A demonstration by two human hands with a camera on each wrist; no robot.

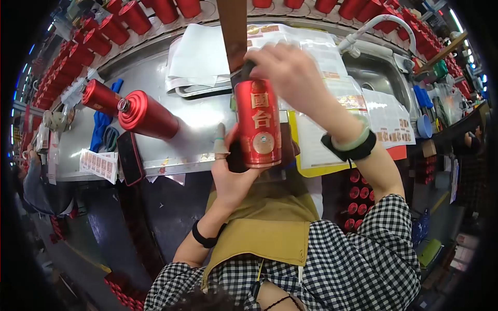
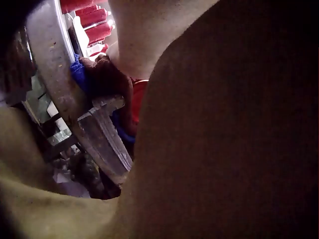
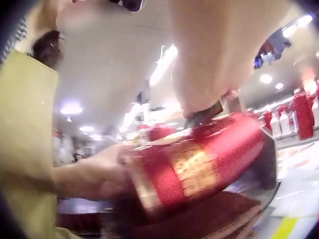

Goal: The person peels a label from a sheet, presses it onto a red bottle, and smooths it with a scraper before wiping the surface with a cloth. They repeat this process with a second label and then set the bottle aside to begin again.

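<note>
A red bottle (image 1: 258, 124) with gold characters and a round gold emblem stands nearly upright in front of the person's apron. My left hand (image 1: 231, 179) grips it low on the left side, with a pale covering on one finger. At the bottle's upper end, my right hand (image 1: 286, 72) pinches a small dark piece (image 3: 203, 117), held against the red surface in the right wrist view. The exact kind of that dark piece I cannot tell. Blurred fingers in the head view suggest motion there. Skin fills much of the left wrist view, hiding the grip.
Two red bottles lie on the metal table, the nearer one (image 1: 148, 116) beside a phone (image 1: 130, 158) and label sheets (image 1: 98, 165). A wooden post (image 1: 232, 31) rises just beyond the hands. Printed sheets (image 1: 384, 116), a sink (image 1: 378, 72) and its faucet (image 1: 381, 20) are at right.
</note>
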